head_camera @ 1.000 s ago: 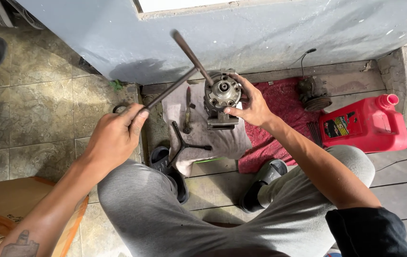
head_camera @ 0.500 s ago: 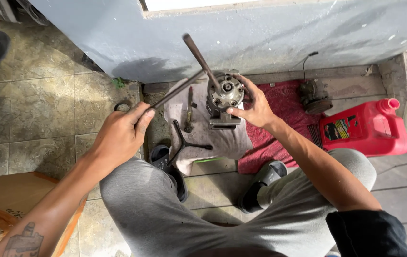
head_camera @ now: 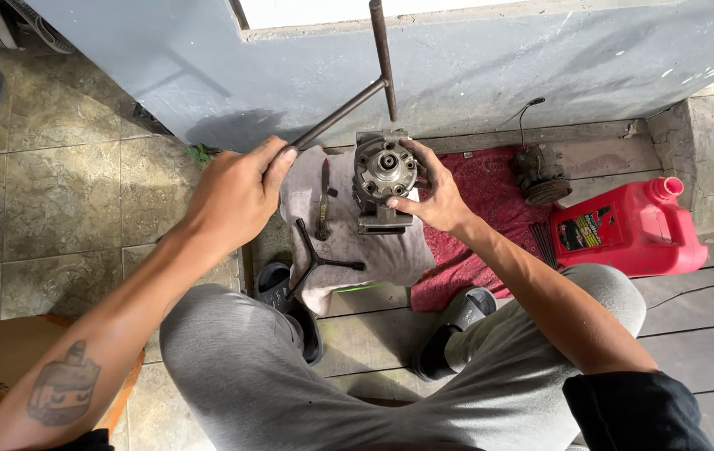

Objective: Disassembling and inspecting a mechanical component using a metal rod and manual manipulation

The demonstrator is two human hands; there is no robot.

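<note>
Nearest us a black three-armed wrench (head_camera: 315,260) lies on the grey cloth (head_camera: 374,250), with a small hand tool (head_camera: 324,200) just beyond it. Our left hand (head_camera: 236,196) has its fingers wrapped tight around the shaft of a long T-handle wrench (head_camera: 357,96), which slants up toward the far wall (head_camera: 491,67). Our right hand (head_camera: 432,196) cups the round metal compressor (head_camera: 384,171) — fingers spread on its right rim — standing on the cloth. Right, a red jug (head_camera: 632,230).

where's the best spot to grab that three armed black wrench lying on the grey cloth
Take the three-armed wrench at its hub, where the arms meet, coming straight down from above. It lies flat on the cloth with arms splayed, so the centre likely balances best, and the space above it is free of both hands.
</note>
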